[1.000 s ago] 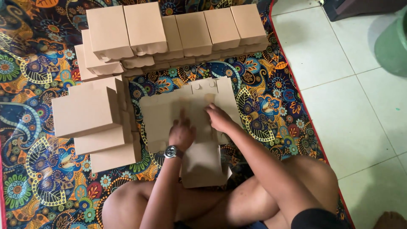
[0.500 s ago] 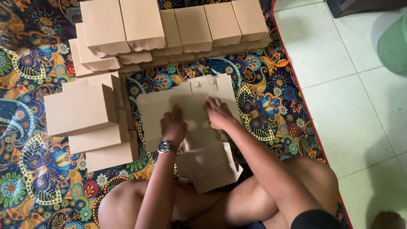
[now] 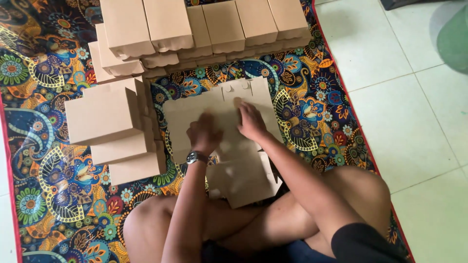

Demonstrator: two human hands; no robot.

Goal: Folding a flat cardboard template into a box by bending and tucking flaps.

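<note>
A stack of flat, unfolded brown cardboard box blanks lies on the patterned mat in front of me. My left hand, with a wristwatch on its wrist, rests palm-down on the blanks, fingers curled. My right hand presses flat on the top sheet just to the right of it. A loose blank lies nearer to me, over my crossed legs. Neither hand lifts a sheet clear of the pile.
Folded brown boxes are stacked at my left. Several more assembled boxes line the far edge in rows. The colourful paisley mat has a red border; white tiled floor lies to the right. A green object sits top right.
Both hands slid slightly on the flat blanks, the left hand curling its fingers. The loose blank near my legs shifted a little toward me.
</note>
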